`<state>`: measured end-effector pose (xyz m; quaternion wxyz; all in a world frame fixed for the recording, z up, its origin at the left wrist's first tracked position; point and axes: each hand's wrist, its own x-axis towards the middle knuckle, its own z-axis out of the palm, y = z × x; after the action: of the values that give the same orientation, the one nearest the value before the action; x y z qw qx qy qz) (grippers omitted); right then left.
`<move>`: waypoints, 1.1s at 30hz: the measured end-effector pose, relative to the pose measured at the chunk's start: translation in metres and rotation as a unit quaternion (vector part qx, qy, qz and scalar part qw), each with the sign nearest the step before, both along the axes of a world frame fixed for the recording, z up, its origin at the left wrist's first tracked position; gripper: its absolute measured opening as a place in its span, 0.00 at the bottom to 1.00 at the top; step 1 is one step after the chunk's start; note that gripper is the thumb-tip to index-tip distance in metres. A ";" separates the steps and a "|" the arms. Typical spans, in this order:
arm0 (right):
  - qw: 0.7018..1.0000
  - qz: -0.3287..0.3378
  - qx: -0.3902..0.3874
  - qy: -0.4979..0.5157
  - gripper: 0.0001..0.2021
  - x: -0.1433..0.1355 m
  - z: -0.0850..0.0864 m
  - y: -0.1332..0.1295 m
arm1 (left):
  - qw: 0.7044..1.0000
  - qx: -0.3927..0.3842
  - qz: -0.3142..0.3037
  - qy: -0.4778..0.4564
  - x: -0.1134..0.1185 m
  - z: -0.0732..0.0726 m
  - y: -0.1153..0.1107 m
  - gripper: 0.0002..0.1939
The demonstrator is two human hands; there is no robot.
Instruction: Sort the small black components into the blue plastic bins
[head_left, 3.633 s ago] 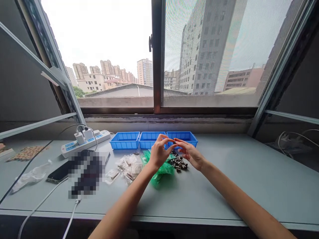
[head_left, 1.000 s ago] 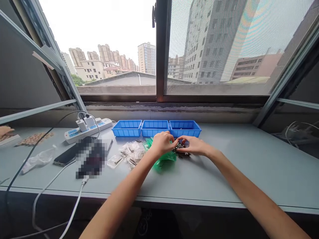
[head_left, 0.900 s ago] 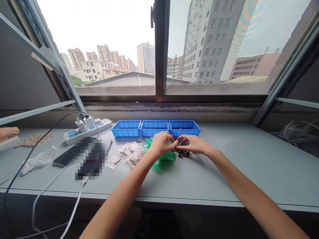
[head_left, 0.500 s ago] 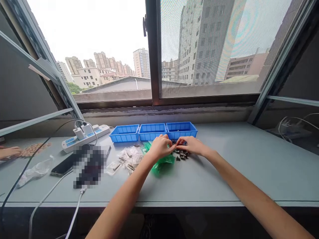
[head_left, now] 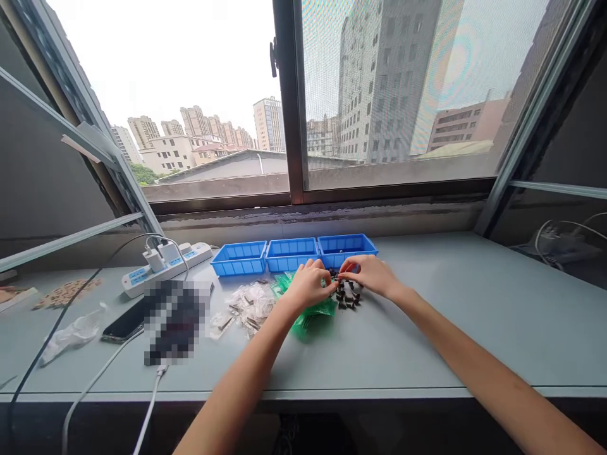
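My left hand (head_left: 310, 284) is over a heap of green plastic bags (head_left: 313, 319), thumb and fingers drawn together. Close beside it, my right hand (head_left: 372, 276) pinches at the edge of a loose pile of small black parts (head_left: 348, 297). The fingertips of both hands nearly meet; whatever is between them is too small to make out. Left of the green bags lie small clear bags with thin metal pieces (head_left: 251, 303). Behind my hands stand three blue bins in a row: left (head_left: 238, 259), middle (head_left: 291, 255) and right (head_left: 348, 253).
A white power strip (head_left: 165, 268) with plugs stands at the left, a dark phone (head_left: 124, 321) and a blurred-out item in front of it. Cables cross there. Further left are a crumpled plastic bag (head_left: 73, 333), small tan pieces (head_left: 66, 294) and another person's hand (head_left: 7, 294).
My right hand has stayed over the black parts while its fingers shifted slightly. My left hand has turned a little, its thumb lower. The whole view has tilted slightly.
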<state>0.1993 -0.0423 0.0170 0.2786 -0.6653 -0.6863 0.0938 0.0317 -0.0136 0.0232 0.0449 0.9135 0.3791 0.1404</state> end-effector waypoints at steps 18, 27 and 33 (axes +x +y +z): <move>0.991 -0.129 -0.012 -0.035 0.14 0.009 0.004 -0.001 | 1.000 0.001 0.000 0.009 0.001 0.001 0.000 0.12; 0.996 -0.032 -0.084 -0.006 0.11 0.011 -0.009 0.003 | 1.000 0.002 -0.004 0.004 0.001 -0.002 0.000 0.12; 0.988 0.037 -0.123 0.086 0.11 0.025 -0.010 0.004 | 1.000 0.004 -0.005 0.012 0.001 -0.002 0.000 0.13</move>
<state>0.2246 -0.0378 0.0072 0.2489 -0.6578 -0.6672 0.2453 0.0326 -0.0134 0.0208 0.0378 0.9173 0.3741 0.1311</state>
